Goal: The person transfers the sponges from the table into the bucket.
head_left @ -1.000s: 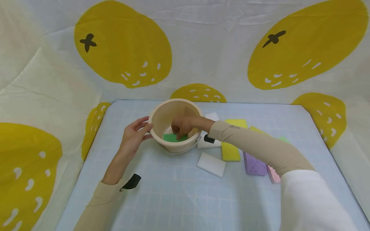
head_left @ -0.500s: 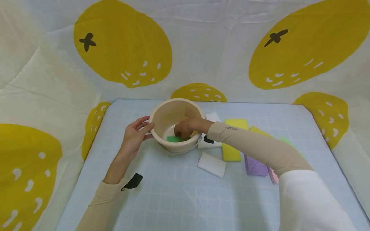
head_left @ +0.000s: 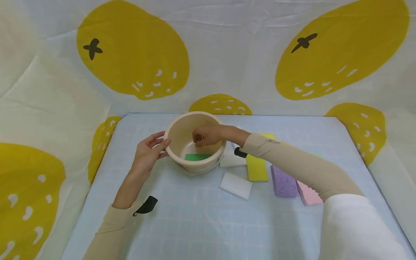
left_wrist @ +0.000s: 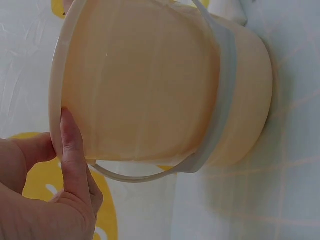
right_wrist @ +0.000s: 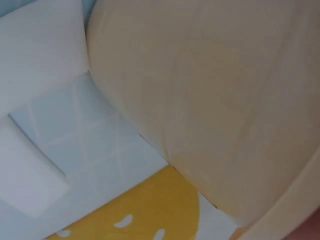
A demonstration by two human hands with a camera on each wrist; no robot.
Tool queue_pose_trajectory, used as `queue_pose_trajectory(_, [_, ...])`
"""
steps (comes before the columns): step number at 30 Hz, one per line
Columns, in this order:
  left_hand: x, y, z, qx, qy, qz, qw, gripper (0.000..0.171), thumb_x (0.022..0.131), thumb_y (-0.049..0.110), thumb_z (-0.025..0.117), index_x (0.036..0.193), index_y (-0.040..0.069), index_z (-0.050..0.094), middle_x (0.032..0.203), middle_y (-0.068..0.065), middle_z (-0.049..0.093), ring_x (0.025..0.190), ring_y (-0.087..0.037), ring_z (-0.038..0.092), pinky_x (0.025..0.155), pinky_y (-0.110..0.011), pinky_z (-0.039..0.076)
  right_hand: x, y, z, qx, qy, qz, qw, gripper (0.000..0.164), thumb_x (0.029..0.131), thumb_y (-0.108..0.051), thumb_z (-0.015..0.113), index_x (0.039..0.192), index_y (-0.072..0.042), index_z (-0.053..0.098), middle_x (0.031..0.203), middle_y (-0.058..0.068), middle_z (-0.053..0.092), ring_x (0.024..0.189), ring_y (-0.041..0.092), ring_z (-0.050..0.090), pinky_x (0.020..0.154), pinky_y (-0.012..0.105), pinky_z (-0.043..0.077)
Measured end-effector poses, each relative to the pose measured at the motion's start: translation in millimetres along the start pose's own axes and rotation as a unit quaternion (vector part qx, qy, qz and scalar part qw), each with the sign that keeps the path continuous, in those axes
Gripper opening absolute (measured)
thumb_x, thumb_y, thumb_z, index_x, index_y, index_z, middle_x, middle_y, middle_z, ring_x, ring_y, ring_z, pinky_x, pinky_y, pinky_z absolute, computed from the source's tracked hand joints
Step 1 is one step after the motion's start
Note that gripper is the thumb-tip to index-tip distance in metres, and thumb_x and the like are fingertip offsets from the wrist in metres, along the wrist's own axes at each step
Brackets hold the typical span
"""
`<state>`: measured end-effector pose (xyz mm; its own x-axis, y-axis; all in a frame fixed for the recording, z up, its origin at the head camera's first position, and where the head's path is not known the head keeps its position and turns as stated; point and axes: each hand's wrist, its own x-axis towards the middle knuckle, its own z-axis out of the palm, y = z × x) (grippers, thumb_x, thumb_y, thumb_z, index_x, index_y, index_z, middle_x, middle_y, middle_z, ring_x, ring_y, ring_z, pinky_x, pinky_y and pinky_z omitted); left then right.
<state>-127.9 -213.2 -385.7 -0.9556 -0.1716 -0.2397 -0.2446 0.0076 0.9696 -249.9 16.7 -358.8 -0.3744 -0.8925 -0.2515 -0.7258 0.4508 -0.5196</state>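
A cream plastic bucket point(head_left: 195, 165) stands at the back of the table, slightly tipped toward me. My left hand point(head_left: 145, 155) pinches its rim from the left, thumb on one side and fingers on the other. In the left wrist view, the bucket's wall point(left_wrist: 145, 85) and its grey handle point(left_wrist: 225, 90) show beside the left hand point(left_wrist: 55, 185). My right hand point(head_left: 208, 135) reaches in over the right rim, fingers loosely bent and nothing seen in them. Beneath it, a green sponge point(head_left: 197, 157) lies at the bottom. The right wrist view shows mostly the bucket's outer wall point(right_wrist: 200, 90).
Right of the bucket lie white sponges point(head_left: 236, 185), yellow sponges point(head_left: 257, 169), a purple sponge point(head_left: 284, 181) and a pink sponge point(head_left: 307, 193), partly under my right forearm. A fabric wall with yellow fruit prints rises behind the table point(head_left: 195, 224).
My right hand has pressed at the green sponge inside the bucket, then lifted off it toward the upper right. The left hand has kept its grip on the rim.
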Motion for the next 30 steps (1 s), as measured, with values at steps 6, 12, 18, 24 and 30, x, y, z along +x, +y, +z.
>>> queue_pose_trajectory(6, [-1.7, 2.5, 0.0, 0.015, 0.003, -0.011, 0.9998, 0.057, 0.096, 0.027, 0.075, 0.145, 0.007, 0.056, 0.121, -0.012, 0.06, 0.087, -0.013, 0.07, 0.08, -0.026, 0.062, -11, -1, -11, 0.058, 0.041, -0.024, 0.997, 0.019, 0.098, -0.007, 0.068, 0.112, 0.006, 0.064, 0.106, 0.015, 0.065, 0.101, 0.028, 0.061, 0.093, 0.033, 0.056])
queue_pose_trajectory(12, [-2.5, 1.8, -0.7, 0.004, 0.001, -0.007, 1.0, 0.057, 0.095, 0.027, 0.076, 0.144, 0.006, 0.056, 0.116, -0.009, 0.06, 0.085, -0.011, 0.069, 0.079, -0.026, 0.062, -24, 1, -20, 0.063, 0.079, -0.012, 0.995, 0.022, 0.098, -0.008, 0.068, 0.116, 0.004, 0.065, 0.105, 0.011, 0.069, 0.098, 0.025, 0.066, 0.089, 0.031, 0.057])
queue_pose_trajectory(18, [-2.1, 1.3, -1.0, -0.002, 0.001, -0.005, 1.0, 0.058, 0.095, 0.025, 0.076, 0.145, 0.005, 0.055, 0.114, -0.008, 0.06, 0.082, -0.01, 0.068, 0.078, -0.026, 0.062, -40, 1, -30, 0.088, 0.121, -0.022, 0.988, 0.02, 0.098, -0.008, 0.069, 0.115, 0.002, 0.066, 0.105, 0.009, 0.071, 0.098, 0.023, 0.067, 0.088, 0.032, 0.058])
queue_pose_trajectory(24, [-3.0, 3.4, -0.8, 0.006, 0.006, -0.017, 0.9998, 0.059, 0.095, 0.027, 0.076, 0.146, 0.007, 0.055, 0.117, -0.008, 0.059, 0.085, -0.01, 0.068, 0.079, -0.025, 0.062, -54, 4, -37, 0.104, 0.156, -0.027, 0.982, 0.019, 0.098, -0.011, 0.07, 0.113, -0.001, 0.067, 0.104, 0.007, 0.071, 0.098, 0.021, 0.066, 0.089, 0.033, 0.059])
queue_pose_trajectory(30, [-3.4, 3.6, 0.7, 0.014, 0.01, -0.022, 0.9996, 0.057, 0.096, 0.028, 0.075, 0.146, 0.009, 0.055, 0.118, -0.009, 0.059, 0.085, -0.01, 0.067, 0.079, -0.024, 0.062, -66, 12, -40, 0.103, 0.191, -0.03, 0.976, 0.018, 0.098, -0.01, 0.07, 0.112, 0.0, 0.067, 0.104, 0.01, 0.069, 0.097, 0.023, 0.068, 0.088, 0.038, 0.06])
